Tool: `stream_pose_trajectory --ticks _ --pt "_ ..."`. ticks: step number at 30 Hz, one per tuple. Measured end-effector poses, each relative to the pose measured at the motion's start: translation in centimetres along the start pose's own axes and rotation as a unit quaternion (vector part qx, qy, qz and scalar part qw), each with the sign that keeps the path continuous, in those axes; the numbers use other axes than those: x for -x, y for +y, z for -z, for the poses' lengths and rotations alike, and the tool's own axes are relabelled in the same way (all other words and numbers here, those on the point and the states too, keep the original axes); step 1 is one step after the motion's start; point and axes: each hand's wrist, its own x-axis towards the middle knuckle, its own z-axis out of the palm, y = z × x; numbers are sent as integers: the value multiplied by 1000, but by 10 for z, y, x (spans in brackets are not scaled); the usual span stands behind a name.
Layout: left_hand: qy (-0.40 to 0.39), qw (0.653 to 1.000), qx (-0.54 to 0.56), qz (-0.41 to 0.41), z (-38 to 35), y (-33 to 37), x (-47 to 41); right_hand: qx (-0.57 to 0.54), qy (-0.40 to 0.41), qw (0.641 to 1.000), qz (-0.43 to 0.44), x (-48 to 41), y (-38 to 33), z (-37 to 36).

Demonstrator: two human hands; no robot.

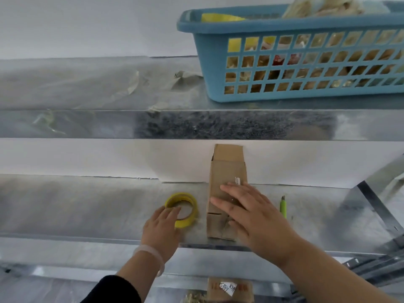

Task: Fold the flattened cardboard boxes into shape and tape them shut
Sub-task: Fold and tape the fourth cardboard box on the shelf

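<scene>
A small brown cardboard box (226,171) lies lengthwise on a metal shelf (87,204), its far flap standing open against the white wall. My right hand (249,213) rests flat on top of the box with fingers straight. Left of the box lies a roll of tape with a yellow core (185,208). My left hand (162,226) touches the near side of the roll, fingers reaching over its rim.
A green-handled cutter (283,205) lies on the shelf right of the box. On the upper shelf stands a blue plastic basket (306,29) with packing material and yellow tape. Another cardboard piece (229,289) with a white label shows below the shelf edge.
</scene>
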Motion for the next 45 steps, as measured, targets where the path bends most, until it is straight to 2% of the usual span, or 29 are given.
stream_pose_trajectory --ticks 2,5,8,11,13,16,20,23,25,28,35,45 --pt "-14 997 -41 -58 -3 -9 -5 -28 15 999 -21 3 0 0" --pt "73 989 -19 -125 -3 -20 -2 -17 14 999 -33 5 0 -3" --pt "165 973 113 -112 20 -14 10 -28 25 998 -53 1 -6 1" --pt "236 917 313 -75 63 10 22 -75 47 992 -89 0 -10 2" --pt "245 892 369 -97 90 28 27 -126 48 983 -126 0 -13 4" --pt "203 907 329 -169 118 56 29 -206 18 962 -180 0 -16 12" --pt "155 940 238 -189 128 73 28 -332 24 918 -216 -4 -20 24" --pt "148 949 172 -218 132 78 28 -384 7 893 -234 -8 -25 31" --pt "151 950 144 -232 133 84 29 -409 23 877 -253 -13 -31 34" --pt "149 951 120 -241 133 91 31 -456 78 830 -312 -21 -37 37" --pt "148 956 58 -248 135 93 34 -400 88 837 -363 -24 -32 36" --pt "194 952 -25 -235 134 81 25 -373 27 853 -364 -20 -33 37"
